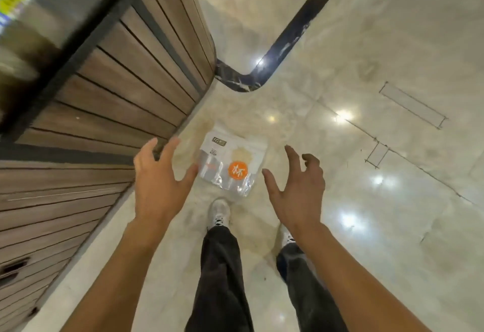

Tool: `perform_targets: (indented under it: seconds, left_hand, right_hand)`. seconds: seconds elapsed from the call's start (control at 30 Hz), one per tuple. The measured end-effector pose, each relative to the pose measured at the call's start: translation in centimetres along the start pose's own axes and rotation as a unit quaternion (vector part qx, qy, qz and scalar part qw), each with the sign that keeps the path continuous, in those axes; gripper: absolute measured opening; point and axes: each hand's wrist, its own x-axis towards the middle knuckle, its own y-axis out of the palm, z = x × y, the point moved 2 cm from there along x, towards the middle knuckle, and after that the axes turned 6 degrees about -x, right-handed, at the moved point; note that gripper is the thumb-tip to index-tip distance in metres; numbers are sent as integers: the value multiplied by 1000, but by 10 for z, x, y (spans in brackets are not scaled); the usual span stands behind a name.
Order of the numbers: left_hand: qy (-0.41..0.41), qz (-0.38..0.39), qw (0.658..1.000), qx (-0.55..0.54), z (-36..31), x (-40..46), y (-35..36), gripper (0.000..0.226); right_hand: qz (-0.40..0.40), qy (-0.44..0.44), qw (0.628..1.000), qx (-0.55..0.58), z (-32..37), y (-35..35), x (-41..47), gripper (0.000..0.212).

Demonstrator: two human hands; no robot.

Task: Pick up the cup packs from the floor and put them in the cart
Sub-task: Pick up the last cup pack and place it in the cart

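A clear plastic cup pack with an orange round label lies flat on the marble floor, just ahead of my feet. My left hand hovers to its left with fingers spread, the thumb close to the pack's left edge. My right hand hovers to its right, fingers apart and curled. Neither hand holds anything. No cart is in view.
A wooden slatted counter with a dark frame curves along the left side. A dark inlaid band runs across the glossy pale floor beyond the pack. My shoes and dark trousers stand just behind the pack.
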Motion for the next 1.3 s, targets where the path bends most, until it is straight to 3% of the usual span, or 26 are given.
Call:
perform_targets:
  seconds: [0.23,0.43,0.5,0.6,0.8,0.97,1.13,1.3]
  left_hand:
    - [52,119,990,46,134,110,211,70]
    - [16,191,977,91,226,188,343,97]
    - [13,217,975,44,247,204,374,106]
    - [45,223,973,-37,271,211,399,113]
    - [40,190,979,-62,266,204,389,114]
    - [7,151,987,-59,235,167,372,118]
    - [-5,111,988,-108,170,127,325,113]
    - [10,95,988,-121,90,101,232,111]
  right_hand:
    - [51,9,998,-24,-40,243,68,70]
    - [105,94,990,2,-77,402,116,88]
    - [139,136,979,61,-86,440,122,106]
    - [100,153,975,125,-94,468,118,118]
    - [69,137,980,123,-90,460,119,118]
    - [75,134,987,37,-90,413,115,115]
    - [58,121,991,8,-87,322,105,111]
    - [47,126,991,10,-56,197,85,107]
